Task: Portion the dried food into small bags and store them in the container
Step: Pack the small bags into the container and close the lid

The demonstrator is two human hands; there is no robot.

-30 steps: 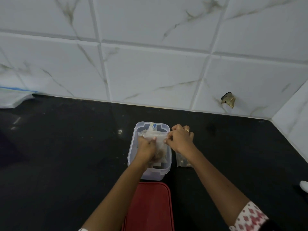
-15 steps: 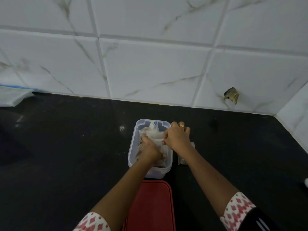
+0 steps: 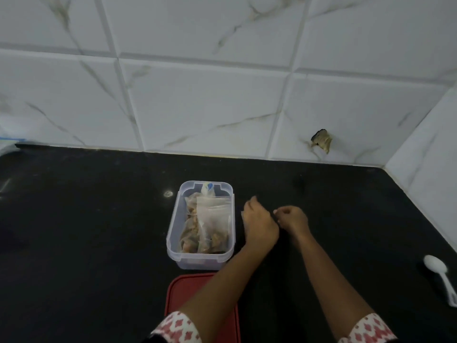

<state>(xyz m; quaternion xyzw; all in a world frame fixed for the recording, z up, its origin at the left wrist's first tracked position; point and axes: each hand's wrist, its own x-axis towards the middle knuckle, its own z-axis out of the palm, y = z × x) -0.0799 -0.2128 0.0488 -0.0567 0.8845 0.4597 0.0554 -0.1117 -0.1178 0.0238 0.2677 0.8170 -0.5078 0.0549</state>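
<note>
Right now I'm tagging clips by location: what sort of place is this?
Probably a home kitchen: a black countertop backed by marbled white wall tiles, a clear container holding bags of dried food, and a white spoon.

The black bench (image 3: 86,231) carried a clear container (image 3: 197,263). A red lid (image 3: 183,290) lay just in front of it, and a white spoon (image 3: 436,264), perhaps plastic, lay well to its right.

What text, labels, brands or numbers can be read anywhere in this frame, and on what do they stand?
None can be read.
Blue-and-white piece at the back of the container: may be a printed label, but it is too small and blurred to read.
Small bags, red lid, white spoon: no print visible.
Sleeves: a red-and-white pattern only, no letters.
</note>
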